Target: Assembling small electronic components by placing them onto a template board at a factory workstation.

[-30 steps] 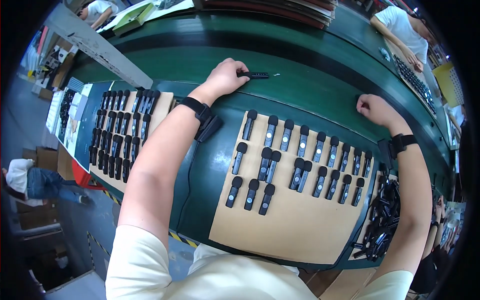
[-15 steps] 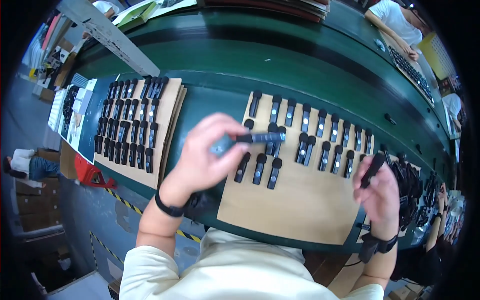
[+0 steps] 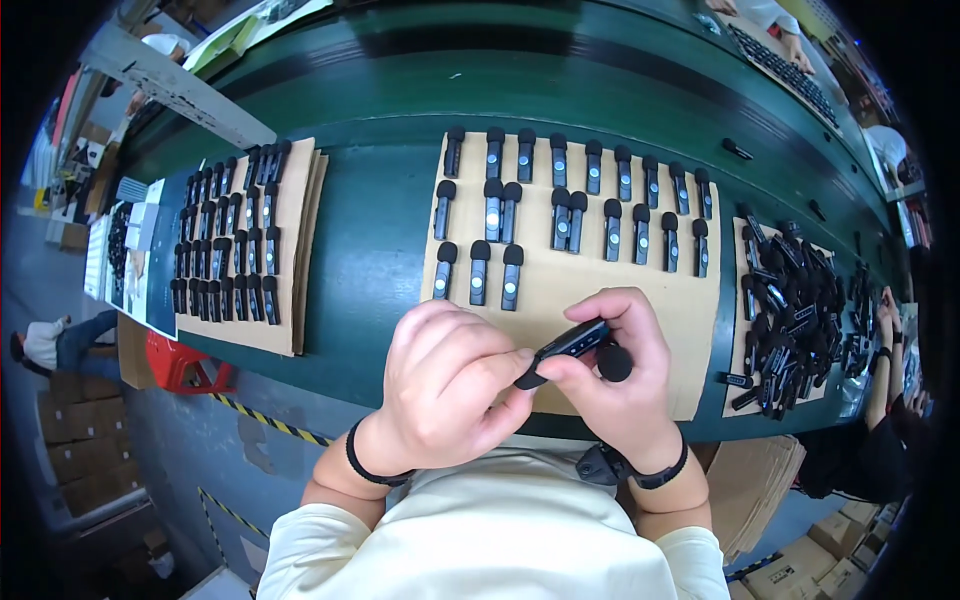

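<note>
In front of my body my two hands meet over a small black clip-on microphone [image 3: 572, 344] with a slim body. My left hand [image 3: 445, 385] pinches its lower left end. The fingers and thumb of my right hand [image 3: 632, 375] close on its upper right part. A round black foam tip [image 3: 614, 362] shows by my right palm; whether it belongs to a second microphone I cannot tell. Beyond my hands a cardboard sheet [image 3: 650, 310] carries rows of similar microphones [image 3: 612, 230] with foam tops, most with a light round spot.
At left, stacked cardboard [image 3: 300, 250] bears more rows of microphones. A jumbled pile of microphones [image 3: 785, 320] lies at right on another sheet. The green table [image 3: 370, 260] has a grey post [image 3: 180, 85] at far left. A red stool [image 3: 185, 362] stands below; other people work around.
My hands have come together near my body, the left moving right and the right moving left. The microphones they held apart are now brought to one place. The view has shifted.
</note>
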`<state>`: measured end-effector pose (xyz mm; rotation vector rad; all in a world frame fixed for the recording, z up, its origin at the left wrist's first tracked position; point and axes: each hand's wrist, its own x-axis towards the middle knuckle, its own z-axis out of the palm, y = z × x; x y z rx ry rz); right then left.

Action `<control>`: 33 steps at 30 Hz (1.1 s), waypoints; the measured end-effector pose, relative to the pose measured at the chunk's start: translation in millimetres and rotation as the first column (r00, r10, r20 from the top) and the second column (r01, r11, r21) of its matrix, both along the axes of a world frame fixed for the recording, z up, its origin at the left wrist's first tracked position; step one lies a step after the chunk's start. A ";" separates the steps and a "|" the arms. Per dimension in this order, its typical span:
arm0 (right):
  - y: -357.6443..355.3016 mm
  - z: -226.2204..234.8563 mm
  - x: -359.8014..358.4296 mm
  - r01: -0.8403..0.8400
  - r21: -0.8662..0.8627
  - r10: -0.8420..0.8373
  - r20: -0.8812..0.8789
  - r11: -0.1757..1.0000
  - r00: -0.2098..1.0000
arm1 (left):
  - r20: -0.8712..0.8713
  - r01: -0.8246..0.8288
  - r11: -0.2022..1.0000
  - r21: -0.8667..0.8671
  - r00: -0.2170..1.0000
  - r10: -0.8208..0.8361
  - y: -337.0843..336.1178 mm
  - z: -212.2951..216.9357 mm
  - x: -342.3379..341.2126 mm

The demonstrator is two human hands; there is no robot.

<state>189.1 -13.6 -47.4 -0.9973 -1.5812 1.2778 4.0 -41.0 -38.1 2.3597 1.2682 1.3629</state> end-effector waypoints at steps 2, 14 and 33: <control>-1.7 -3.9 0.3 0.010 0.005 -0.010 -0.039 1.000 0.999 | -0.020 0.000 1.000 0.006 1.000 0.000 -1.0 0.2 1.1; 3.4 0.4 22.4 -0.055 -0.220 -0.004 -0.260 0.974 0.966 | 0.114 0.067 0.991 -0.117 0.992 -0.053 4.9 -7.7 -7.1; -0.8 -19.0 32.8 -0.156 0.151 0.161 -0.023 0.976 0.987 | 0.067 0.221 0.952 -0.210 0.975 -0.212 10.9 -7.6 -4.0</control>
